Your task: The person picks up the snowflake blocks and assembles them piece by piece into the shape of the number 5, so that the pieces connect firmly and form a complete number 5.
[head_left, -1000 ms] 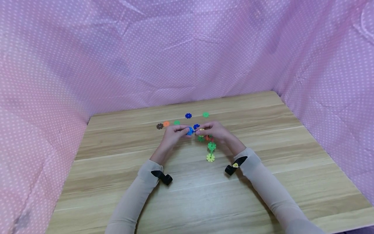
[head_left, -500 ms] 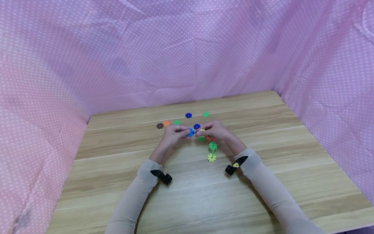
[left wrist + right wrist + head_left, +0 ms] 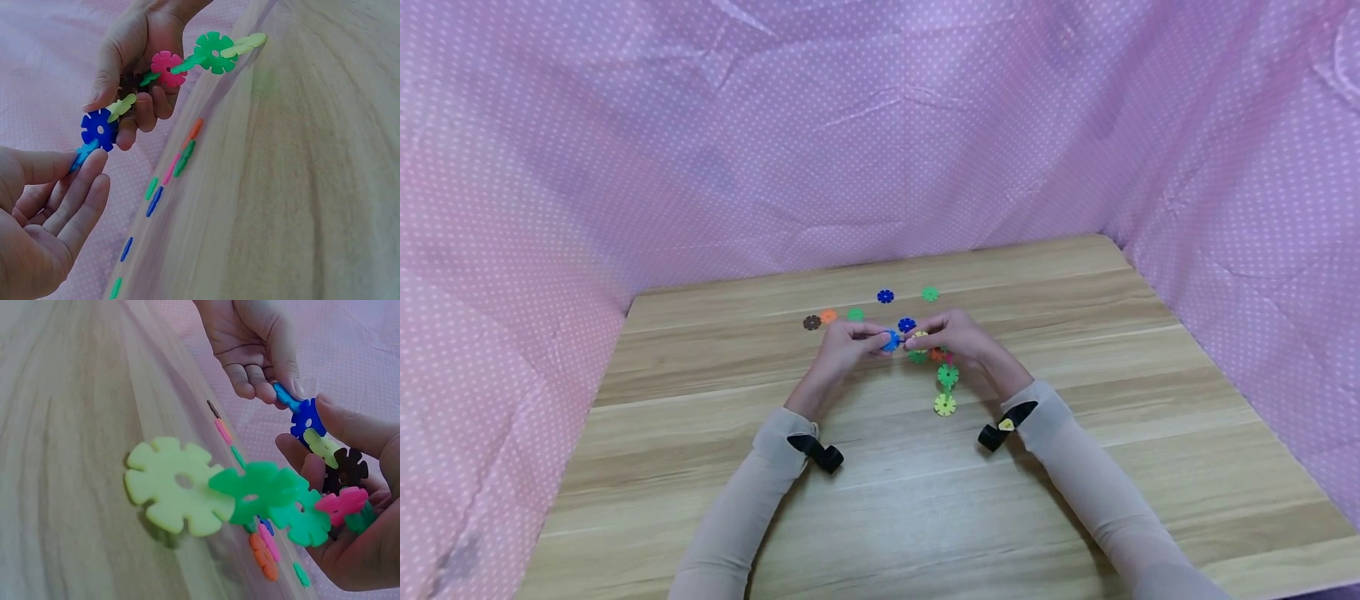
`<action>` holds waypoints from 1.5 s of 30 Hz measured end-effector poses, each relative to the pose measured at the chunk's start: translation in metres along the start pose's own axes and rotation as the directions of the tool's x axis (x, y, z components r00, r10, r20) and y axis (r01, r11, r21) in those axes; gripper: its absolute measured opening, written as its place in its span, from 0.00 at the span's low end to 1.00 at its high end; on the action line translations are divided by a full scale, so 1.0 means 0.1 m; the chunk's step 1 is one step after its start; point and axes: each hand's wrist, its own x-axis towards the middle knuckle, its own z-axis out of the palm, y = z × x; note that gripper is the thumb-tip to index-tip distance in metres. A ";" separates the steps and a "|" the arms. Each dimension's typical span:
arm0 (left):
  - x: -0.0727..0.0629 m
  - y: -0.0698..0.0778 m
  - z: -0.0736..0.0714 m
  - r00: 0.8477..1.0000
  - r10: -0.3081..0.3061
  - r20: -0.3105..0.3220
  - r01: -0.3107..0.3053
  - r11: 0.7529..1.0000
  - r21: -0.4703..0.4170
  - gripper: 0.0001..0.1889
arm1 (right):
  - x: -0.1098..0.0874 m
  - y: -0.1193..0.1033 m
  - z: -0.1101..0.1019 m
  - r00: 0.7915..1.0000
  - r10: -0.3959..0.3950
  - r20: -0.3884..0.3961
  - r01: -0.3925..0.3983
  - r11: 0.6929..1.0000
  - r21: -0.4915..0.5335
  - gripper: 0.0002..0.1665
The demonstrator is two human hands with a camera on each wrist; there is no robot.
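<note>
Left hand (image 3: pixel 844 343) pinches a light blue disc (image 3: pixel 286 397), right hand (image 3: pixel 957 335) grips a dark blue disc (image 3: pixel 305 414) — these touch. Farther left lies a brown disc (image 3: pixel 812 322).

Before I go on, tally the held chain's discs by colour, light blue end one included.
Light blue disc: 1
Dark blue disc: 1
Yellow discs: 2
Brown disc: 1
Green discs: 3
Pink disc: 1
Total visible: 9

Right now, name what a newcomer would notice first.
A colourful chain of notched discs in the right fingers, its pale yellow end disc looming large in the right wrist view, stands out. At the other end, the left fingers pinch a light blue disc. Behind the wooden table hangs white-dotted pink cloth.
</note>
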 end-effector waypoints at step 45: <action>0.15 -0.06 0.25 0.981 0.098 0.168 -0.180 0.793 0.582 0.13 | -0.08 -0.01 -0.49 0.994 -0.001 0.109 0.008 0.998 -0.069 0.18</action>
